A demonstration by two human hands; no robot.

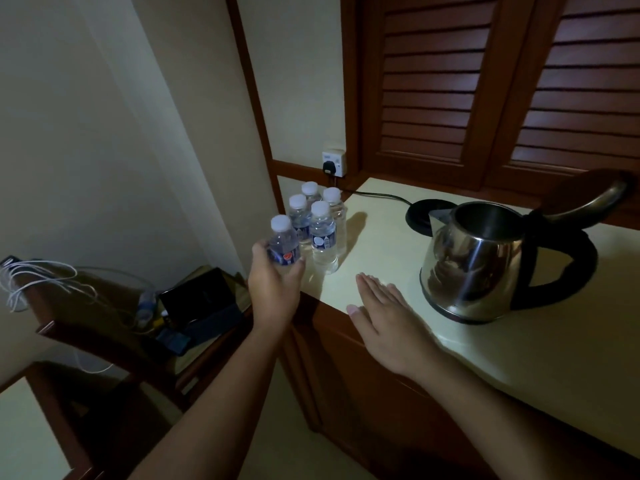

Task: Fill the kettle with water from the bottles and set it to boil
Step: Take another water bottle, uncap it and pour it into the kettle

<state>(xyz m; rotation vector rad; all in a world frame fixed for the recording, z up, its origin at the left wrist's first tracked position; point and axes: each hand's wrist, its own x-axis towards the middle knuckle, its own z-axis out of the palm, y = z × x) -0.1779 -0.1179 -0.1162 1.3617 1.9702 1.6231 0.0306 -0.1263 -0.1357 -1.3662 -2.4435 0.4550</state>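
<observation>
Left grip (273, 282) is curled round one bottle (284, 245), cap (281, 223) on, right at the desk (381, 237) corner. A loose hold here and it drops off the edge, or a careless swing knocks the four bottles (323, 237) just beyond it! Right grip (384, 320) is flat, fingers straight, holding nothing, low over the desk. The kettle (474, 258), mouth open, stands just right of that grip, well right of the left one.
</observation>
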